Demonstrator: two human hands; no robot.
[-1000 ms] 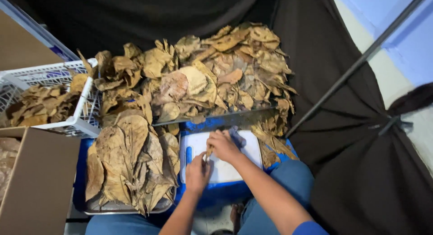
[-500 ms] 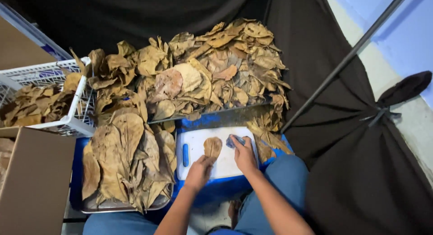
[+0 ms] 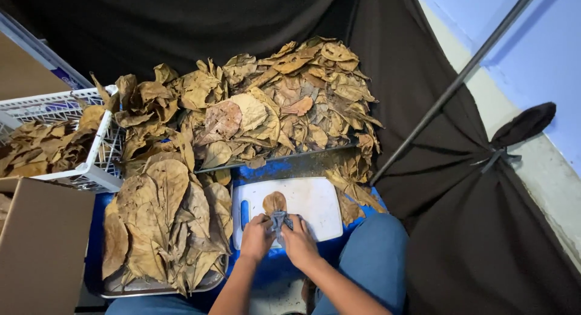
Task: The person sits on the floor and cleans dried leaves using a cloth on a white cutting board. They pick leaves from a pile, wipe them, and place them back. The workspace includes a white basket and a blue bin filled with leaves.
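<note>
Head view, looking straight down: left hand (image 3: pixel 256 237) and right hand (image 3: pixel 298 242) meeting at the near edge of a white cutting board (image 3: pixel 315 200), both closing their fingers around a small grey cloth (image 3: pixel 279 219) bunched between them. Single brown dry leaf (image 3: pixel 274 202) lying flat on the board, touching the cloth's far end, stem end toward the hands. Board resting on a blue surface (image 3: pixel 272 170) just above the blue-trousered knees (image 3: pixel 375 254).

Lying to the left of the board, a metal tray (image 3: pixel 145 286) carrying a flattened stack of large dry leaves (image 3: pixel 163 224). Spreading beyond the board, a big loose heap of curled brown leaves (image 3: pixel 272 109) against black cloth (image 3: pixel 472 230). Sitting at far left, a white plastic basket (image 3: pixel 36 103) holding more leaves, with a cardboard box (image 3: pixel 36 248) just below it
</note>
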